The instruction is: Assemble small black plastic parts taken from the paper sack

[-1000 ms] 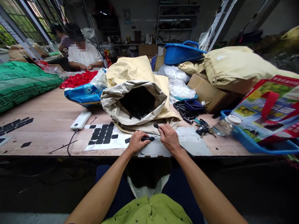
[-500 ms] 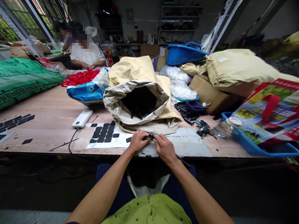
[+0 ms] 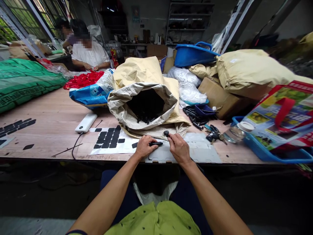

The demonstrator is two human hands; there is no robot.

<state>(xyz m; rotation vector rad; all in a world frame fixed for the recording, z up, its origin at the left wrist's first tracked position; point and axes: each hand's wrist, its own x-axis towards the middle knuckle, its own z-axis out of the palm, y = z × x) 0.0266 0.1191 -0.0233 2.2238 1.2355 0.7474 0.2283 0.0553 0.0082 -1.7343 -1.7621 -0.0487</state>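
Note:
My left hand (image 3: 144, 147) is closed around a small black rod-like part (image 3: 156, 143), which sticks out to the right between thumb and fingers. In my right hand (image 3: 179, 148) is a small dark tool with a round black head (image 3: 166, 133), pinched by the fingers; the rest of it is hidden by the hand. Both hands are just above a grey board (image 3: 202, 150) at the table's front edge, a short gap between them. Beyond them an open woven sack (image 3: 117, 106) lies on its side, its mouth toward me, with many small black parts (image 3: 146, 117) inside.
Black flat pads (image 3: 107, 138) lie on a white sheet at left, near a white power bank (image 3: 86, 122) with a cable. Right are black pieces (image 3: 195, 119), keys (image 3: 214, 135), a clear jar (image 3: 234, 133) and a blue basket (image 3: 271, 156). Two people sit at far left.
My hands have moved apart. The round-headed tool, earlier against the black part in my left hand, is now up and to the right in my right hand.

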